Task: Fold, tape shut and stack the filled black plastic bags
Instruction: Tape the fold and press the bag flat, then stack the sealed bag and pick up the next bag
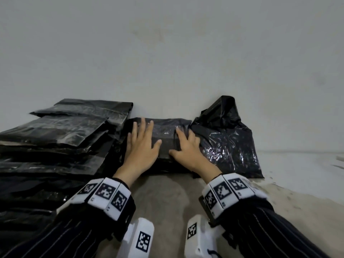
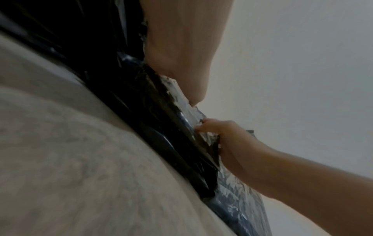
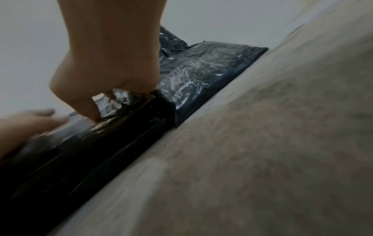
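A folded black bag (image 1: 164, 146) lies on the floor against the wall, straight ahead. My left hand (image 1: 142, 146) presses flat on its left half with fingers spread. My right hand (image 1: 186, 148) presses flat on its right half, thumb at the near edge. A glossy clear strip crosses the bag's top between the hands. In the left wrist view my left hand (image 2: 181, 47) rests on the bag (image 2: 153, 121), with my right hand (image 2: 226, 137) beyond. In the right wrist view my right hand (image 3: 109, 63) bears on the bag (image 3: 113, 143), and my left hand (image 3: 26, 123) is blurred at the left.
A tall pile of folded, taped black bags (image 1: 55, 138) stands at the left, touching the bag under my hands. At the right a filled, unfolded black bag (image 1: 229, 140) leans on the grey wall (image 1: 167, 53). Beige floor (image 1: 163, 198) lies in front.
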